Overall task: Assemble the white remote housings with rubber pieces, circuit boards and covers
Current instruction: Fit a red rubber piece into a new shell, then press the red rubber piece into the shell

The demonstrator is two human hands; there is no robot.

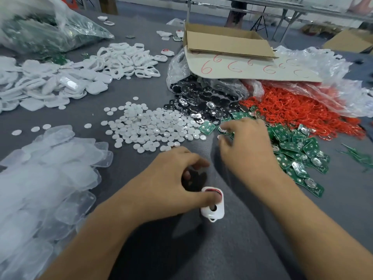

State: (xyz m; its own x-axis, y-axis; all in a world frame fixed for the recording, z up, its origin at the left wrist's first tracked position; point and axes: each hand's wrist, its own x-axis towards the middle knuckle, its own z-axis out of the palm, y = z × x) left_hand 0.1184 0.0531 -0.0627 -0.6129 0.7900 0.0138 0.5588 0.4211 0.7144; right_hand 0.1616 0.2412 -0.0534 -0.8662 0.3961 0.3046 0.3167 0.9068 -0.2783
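We're sitting at the grey table [232, 255] with parts heaped all around, and we're mid-build on one unit. Our left hand [171, 184] is gripping the white housing [214, 214] just in front of us. The thumb is curled down into its open face, where a red rubber ring [211, 190] is showing at the top edge, and the other fingers are bent over a dark piece [194, 179] right behind it. It's too blurry to say what that piece is.

Our right hand [248, 146] is reaching over to the pile of green boards [298, 152]. Its thumb and forefinger look to be pinching one circuit board [225, 131] at the near edge of the pile, with the rest of the fingers loosely bent.

Tips for this bit, as we see it:
- Grab a single board by its edges. They're lying overlapped, so a second one is probably going to tag along.
- Keep the thumb on that ring so it isn't popping out while the housing's waiting.
- Turn the board to match the housing's outline before dropping it in, then press flat rather than on one corner.

The white discs [149, 126] and clear covers [50, 170] are sitting to the left, within easy reach for afterwards.
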